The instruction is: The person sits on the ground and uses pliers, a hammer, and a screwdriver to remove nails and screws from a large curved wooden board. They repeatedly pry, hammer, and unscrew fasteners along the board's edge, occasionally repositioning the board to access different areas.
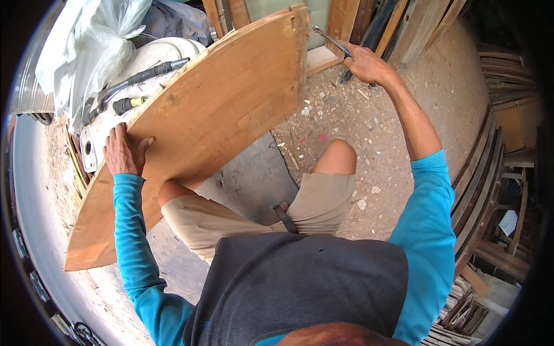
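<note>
A large wooden panel (225, 86) stands tilted on edge in front of me, running from lower left to upper right. My left hand (125, 151) grips its upper edge, fingers over the far side and thumb against the brown face. Beyond the panel's far right corner, my right hand (365, 62) is closed round a slim metal hand tool (330, 40) with a small head and dark grips. The tool's head points up and left, apart from the panel. My fingers hide part of the tool, so its exact kind is unclear.
Behind the panel, a white surface (164, 55) bears a long black tool (151, 72), a black-and-yellow handle (127, 105) and clear plastic bags (95, 40). Timber boards (412, 34) lean at the back right. Wood chips litter the ground (369, 132); curved wooden pieces (482, 179) stack at right.
</note>
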The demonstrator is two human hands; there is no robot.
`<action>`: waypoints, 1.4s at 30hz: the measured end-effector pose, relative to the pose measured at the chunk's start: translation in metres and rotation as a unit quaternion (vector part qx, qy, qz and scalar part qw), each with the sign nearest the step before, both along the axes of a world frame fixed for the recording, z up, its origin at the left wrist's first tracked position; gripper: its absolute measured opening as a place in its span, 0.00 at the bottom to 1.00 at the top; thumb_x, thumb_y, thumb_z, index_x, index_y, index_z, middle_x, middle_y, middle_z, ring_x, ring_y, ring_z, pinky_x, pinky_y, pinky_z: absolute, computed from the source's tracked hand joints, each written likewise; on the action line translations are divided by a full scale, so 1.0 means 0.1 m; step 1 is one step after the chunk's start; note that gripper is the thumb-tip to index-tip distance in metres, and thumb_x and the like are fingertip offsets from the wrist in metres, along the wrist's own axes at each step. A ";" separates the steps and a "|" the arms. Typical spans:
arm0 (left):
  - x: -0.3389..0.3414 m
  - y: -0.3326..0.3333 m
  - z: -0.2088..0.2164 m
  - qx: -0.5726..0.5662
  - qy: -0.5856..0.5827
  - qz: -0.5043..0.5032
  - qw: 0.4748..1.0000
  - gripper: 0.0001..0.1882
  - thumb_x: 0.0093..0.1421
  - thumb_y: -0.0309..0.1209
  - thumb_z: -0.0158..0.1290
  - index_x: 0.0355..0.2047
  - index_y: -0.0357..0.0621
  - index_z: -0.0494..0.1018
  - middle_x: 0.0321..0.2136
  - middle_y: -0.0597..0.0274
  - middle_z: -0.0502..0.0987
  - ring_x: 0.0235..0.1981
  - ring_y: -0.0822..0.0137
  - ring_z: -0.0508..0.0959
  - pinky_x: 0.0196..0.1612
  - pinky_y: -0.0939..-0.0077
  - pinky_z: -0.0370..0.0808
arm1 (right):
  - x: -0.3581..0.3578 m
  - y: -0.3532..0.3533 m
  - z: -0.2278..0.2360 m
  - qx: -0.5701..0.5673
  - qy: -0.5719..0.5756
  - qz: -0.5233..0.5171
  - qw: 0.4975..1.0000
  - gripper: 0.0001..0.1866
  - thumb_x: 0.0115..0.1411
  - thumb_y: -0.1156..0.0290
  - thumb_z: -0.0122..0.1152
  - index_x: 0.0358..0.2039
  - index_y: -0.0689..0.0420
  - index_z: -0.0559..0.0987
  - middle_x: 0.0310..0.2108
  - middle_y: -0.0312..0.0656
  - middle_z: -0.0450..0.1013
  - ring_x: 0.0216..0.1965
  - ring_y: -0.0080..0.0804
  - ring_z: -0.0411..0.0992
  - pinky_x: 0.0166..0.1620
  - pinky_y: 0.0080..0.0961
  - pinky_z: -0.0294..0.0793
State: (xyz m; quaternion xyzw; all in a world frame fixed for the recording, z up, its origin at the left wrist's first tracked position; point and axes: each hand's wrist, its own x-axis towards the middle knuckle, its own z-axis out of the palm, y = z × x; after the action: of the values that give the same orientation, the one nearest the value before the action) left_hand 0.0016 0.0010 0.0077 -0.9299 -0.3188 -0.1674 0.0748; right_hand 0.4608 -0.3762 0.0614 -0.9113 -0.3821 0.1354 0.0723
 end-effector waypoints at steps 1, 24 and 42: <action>0.00 -0.01 0.01 -0.001 0.001 0.002 1.000 0.37 0.47 0.50 0.72 0.50 0.45 0.70 0.42 0.55 0.74 0.44 0.50 0.75 0.47 0.54 0.70 | -0.04 0.01 0.00 0.018 -0.040 -0.002 0.999 0.30 0.70 0.70 0.44 0.73 0.51 0.61 0.53 0.57 0.74 0.47 0.51 0.78 0.56 0.47 0.75; 0.02 -0.01 0.04 -0.008 0.018 0.020 1.000 0.38 0.46 0.51 0.72 0.50 0.44 0.70 0.43 0.55 0.75 0.46 0.49 0.75 0.48 0.53 0.70 | -0.27 -0.25 -0.24 0.081 -0.207 0.075 0.972 0.18 0.73 0.55 0.53 0.38 0.59 0.72 0.25 0.50 0.76 0.27 0.51 0.79 0.30 0.47 0.76; -0.01 0.02 -0.01 -0.018 0.022 0.027 0.999 0.38 0.46 0.51 0.72 0.51 0.45 0.69 0.43 0.55 0.75 0.47 0.49 0.75 0.48 0.53 0.70 | -0.32 -0.07 -0.18 0.269 -0.045 -0.050 0.961 0.32 0.73 0.43 0.46 0.50 0.62 0.79 0.31 0.56 0.81 0.38 0.51 0.82 0.41 0.52 0.76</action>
State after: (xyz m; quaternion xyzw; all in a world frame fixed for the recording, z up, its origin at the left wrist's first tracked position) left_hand 0.0008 0.0034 0.0072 -0.9257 -0.3449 -0.1391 0.0690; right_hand 0.4283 -0.3828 0.0430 -0.8812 -0.3613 -0.0171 0.3043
